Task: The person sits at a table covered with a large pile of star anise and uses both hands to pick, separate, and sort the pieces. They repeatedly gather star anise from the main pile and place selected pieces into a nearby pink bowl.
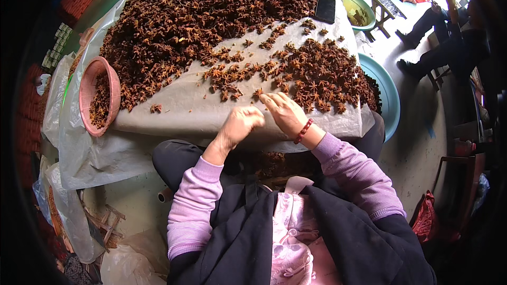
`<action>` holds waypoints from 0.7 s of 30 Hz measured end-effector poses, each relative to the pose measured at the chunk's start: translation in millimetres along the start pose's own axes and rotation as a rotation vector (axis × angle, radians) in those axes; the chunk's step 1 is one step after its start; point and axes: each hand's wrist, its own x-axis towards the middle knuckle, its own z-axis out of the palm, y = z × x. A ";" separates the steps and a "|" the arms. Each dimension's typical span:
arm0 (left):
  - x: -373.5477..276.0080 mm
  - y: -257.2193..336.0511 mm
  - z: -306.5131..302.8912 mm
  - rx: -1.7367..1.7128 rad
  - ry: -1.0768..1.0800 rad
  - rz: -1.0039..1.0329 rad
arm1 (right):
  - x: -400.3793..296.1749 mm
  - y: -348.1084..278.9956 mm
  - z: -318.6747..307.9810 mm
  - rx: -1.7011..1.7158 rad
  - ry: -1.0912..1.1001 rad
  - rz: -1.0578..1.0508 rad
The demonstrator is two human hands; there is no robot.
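My left hand (pixel 241 123) is curled above the near edge of the sheet-covered table (pixel 186 113). Its fingers hide whether anything is inside. Beside it, my right hand (pixel 284 114), with a red bead bracelet (pixel 304 131) at the wrist, reaches over the sheet with its fingers close together. A single star anise pod (pixel 258 92) lies right at its fingertips; I cannot tell whether they touch. Its palm side is hidden. Scattered pods (pixel 225 77) lie just beyond, and a smaller heap of star anise (pixel 317 75) spreads to the right.
A large star anise pile (pixel 190 19) covers the far side. A pink plastic basket (pixel 115 87) holding pods tilts at the left. A black phone (pixel 325 9) lies at the right edge. A blue basin (pixel 386 95) stands beside the table. A person (pixel 439 39) sits farther right.
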 end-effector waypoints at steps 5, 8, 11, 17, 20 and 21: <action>-6.7 4.5 -7.7 0.858 0.040 0.243 | -17.6 7.7 6.1 0.145 0.011 0.124; 45.4 5.4 -39.6 1.435 0.231 0.613 | -26.9 14.4 -28.8 0.214 0.123 0.259; 71.6 -3.5 -58.4 1.590 0.027 0.622 | -34.3 8.4 -46.8 0.227 0.194 0.324; 83.1 -10.4 -56.5 1.577 -0.008 0.591 | -51.5 -1.0 -33.5 0.179 0.175 0.255; 67.4 -10.9 -58.4 1.497 0.144 0.694 | -33.8 -13.7 -15.8 0.133 0.095 0.066; 60.9 -6.4 -54.8 1.364 0.264 0.760 | -27.5 -13.8 -7.2 0.072 0.082 0.038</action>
